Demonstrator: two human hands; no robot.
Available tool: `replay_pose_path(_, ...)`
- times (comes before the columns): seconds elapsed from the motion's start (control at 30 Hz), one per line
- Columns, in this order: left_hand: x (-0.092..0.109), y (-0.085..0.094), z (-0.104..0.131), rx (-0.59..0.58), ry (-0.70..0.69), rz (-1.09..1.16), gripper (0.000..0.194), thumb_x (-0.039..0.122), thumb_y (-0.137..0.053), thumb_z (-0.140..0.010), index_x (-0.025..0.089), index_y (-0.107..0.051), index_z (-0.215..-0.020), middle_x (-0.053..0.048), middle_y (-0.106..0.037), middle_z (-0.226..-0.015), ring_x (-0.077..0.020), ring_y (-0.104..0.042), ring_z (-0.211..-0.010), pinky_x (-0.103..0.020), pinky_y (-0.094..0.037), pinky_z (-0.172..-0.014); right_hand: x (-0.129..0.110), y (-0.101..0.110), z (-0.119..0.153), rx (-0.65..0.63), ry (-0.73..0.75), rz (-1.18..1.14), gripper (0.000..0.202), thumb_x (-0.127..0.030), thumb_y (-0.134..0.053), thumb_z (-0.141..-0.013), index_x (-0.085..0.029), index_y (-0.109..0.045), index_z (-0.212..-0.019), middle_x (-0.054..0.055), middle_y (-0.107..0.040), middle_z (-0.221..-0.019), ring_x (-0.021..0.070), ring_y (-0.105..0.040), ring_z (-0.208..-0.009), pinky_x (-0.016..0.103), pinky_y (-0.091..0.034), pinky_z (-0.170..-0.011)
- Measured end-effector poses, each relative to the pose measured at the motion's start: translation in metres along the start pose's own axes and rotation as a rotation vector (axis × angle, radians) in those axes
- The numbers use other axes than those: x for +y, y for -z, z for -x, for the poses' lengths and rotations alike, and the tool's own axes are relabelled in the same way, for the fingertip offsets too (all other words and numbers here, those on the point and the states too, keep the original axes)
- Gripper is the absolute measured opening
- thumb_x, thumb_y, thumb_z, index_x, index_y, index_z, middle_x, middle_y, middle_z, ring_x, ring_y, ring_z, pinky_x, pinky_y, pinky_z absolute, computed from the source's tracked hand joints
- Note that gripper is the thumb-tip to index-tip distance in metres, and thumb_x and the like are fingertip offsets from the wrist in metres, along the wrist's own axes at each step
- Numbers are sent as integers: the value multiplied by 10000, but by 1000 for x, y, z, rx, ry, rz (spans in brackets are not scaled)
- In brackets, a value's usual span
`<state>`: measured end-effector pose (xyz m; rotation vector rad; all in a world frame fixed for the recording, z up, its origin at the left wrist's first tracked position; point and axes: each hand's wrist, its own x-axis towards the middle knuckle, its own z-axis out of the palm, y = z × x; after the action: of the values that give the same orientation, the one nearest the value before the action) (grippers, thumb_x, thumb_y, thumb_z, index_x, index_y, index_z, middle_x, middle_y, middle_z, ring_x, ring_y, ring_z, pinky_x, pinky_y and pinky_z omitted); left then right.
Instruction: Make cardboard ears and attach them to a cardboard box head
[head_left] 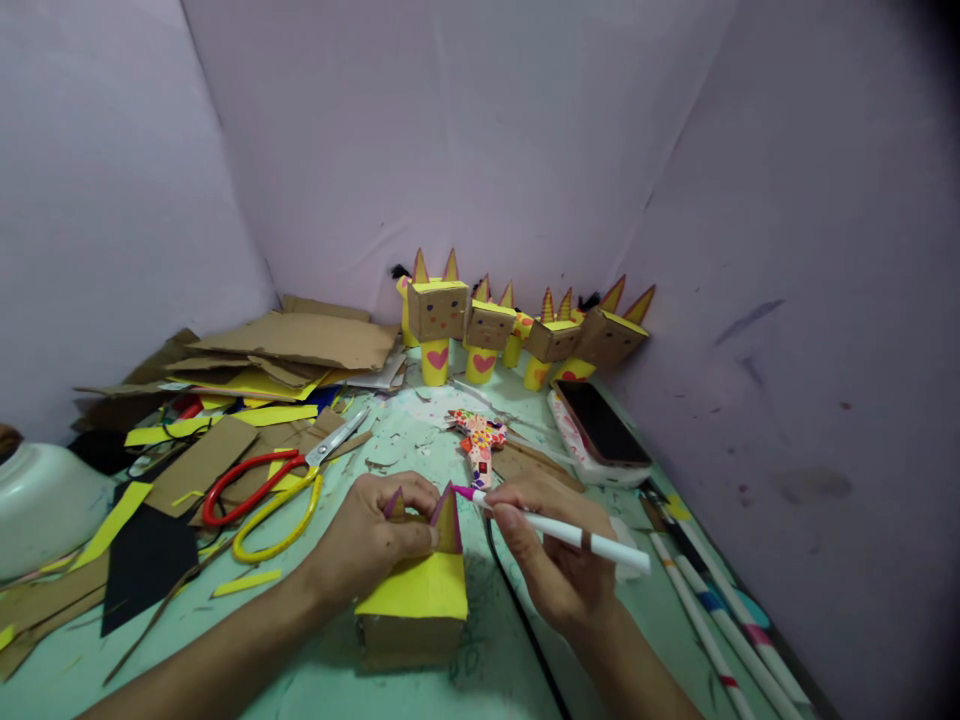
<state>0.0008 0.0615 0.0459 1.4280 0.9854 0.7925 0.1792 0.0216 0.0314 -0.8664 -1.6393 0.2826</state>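
Observation:
A small cardboard box [412, 640] with a yellow top stands on the table in front of me. Two pointed cardboard ears with purple edges rise from its far side. My left hand [375, 540] grips the box by the ears, its thumb pressed on the right ear [448, 525]. In my right hand [562, 550] is a white marker pen [600, 542], held in a writing grip. Its pink tip touches or nearly touches the point of the right ear.
Red-and-yellow-handled scissors [315, 470] lie left among paper and cardboard scraps [202, 465]. Cardboard sheets [300, 340] are stacked behind. Several eared box-headed figures [439, 315] line the back wall. A floral-patterned glue gun [480, 440], a phone [604, 420] and several marker pens [720, 610] are ahead and right.

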Motion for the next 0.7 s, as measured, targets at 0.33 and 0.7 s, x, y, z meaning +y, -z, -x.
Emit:
replay_pose_path(0.33,-1,1,-1,-6,-10,-3,97,148,-634,-535,167,-715,-586,-22,-640,-712,-177,-558,-700,-263,-399,-640,1,0,0,27,-26,7,143,-83,-557,-804,-197,-643,-810,16,-670,-698,153,-631,-637,272,-489,-600)
replay_pose_path(0.7,-1,1,0,-13,3,-14,123,155,-621,-530,156,-720,-602,-31,-638,-725,-178,-555,-698,-260,-400,-625,2,1,2,1,-28,15,123,-100,-566,-813,-195,-643,-816,9,-665,-692,135,-624,-631,248,-483,-598)
